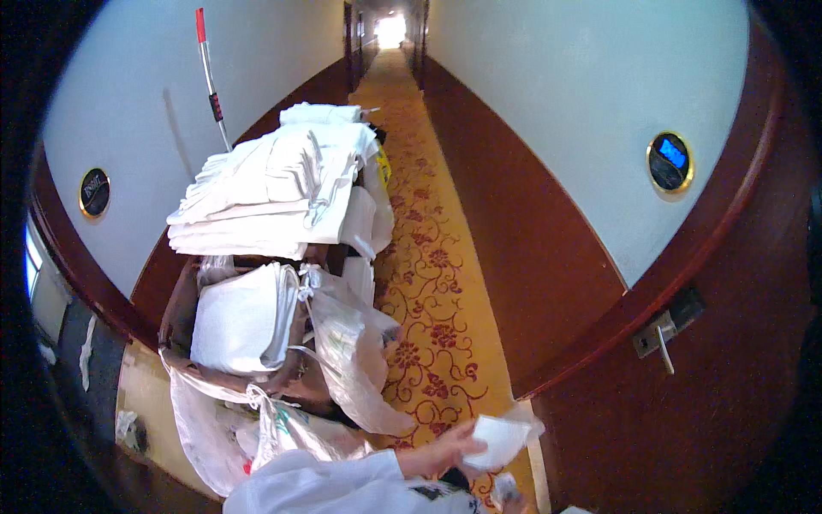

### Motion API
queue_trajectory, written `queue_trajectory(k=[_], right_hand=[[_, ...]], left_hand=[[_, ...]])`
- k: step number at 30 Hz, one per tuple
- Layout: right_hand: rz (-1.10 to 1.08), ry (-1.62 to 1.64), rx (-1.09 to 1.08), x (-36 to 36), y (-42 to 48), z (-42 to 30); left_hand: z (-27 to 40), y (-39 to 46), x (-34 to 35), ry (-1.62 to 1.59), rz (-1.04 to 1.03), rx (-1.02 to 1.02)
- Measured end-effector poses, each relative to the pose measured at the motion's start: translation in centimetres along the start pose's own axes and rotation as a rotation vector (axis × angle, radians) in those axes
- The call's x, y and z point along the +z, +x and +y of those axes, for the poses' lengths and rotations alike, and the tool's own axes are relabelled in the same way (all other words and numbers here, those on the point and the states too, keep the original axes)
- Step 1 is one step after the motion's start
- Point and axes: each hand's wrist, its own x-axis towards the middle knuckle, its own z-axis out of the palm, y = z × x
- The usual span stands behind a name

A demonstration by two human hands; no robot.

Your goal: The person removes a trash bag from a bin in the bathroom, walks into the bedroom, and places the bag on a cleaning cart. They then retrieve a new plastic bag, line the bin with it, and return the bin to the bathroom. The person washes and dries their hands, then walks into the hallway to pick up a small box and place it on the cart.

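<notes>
My left hand (pixel 453 446), reaching across from a pale sleeve, grips a white paper-like item (pixel 494 443) above the carpet's right edge. A blurred, pale, translucent piece (pixel 530 421) shows just behind that item; I cannot tell whether the two are joined. Only a small part of my right hand (pixel 521 506) shows at the bottom edge, beside a small crumpled whitish thing (pixel 504 489). Its grip is cut off by the frame. To the left of my hands stands a housekeeping cart (pixel 176 321), with folded white linen (pixel 247 321) in its near compartment.
Stacked white linens (pixel 257 180) top the cart, and plastic bags (pixel 350 353) hang from it. A red-ended pole (pixel 209 77) rises behind. Patterned carpet (pixel 437 308) runs down the corridor. A dark red door (pixel 674 437) with a lever handle (pixel 664 350) is at right.
</notes>
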Motion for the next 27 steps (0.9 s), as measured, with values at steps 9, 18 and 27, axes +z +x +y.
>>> queue_trajectory(k=[9, 18, 27], right_hand=[[-0.434, -0.142, -0.388, 7.2, 22.4, -26.5], [-0.442, 0.163, -0.701, 18.7, 32.9, -54.6], [-0.449, 0.292, -0.520, 25.3, 44.1, -68.6]], left_hand=[[9.9, 9.6, -4.9, -0.153, 0.383, 0.445], [27.0, 17.5, -12.4, -0.190, 0.560, 0.633], [46.5, 28.8, -19.2, -0.130, 0.402, 0.766]])
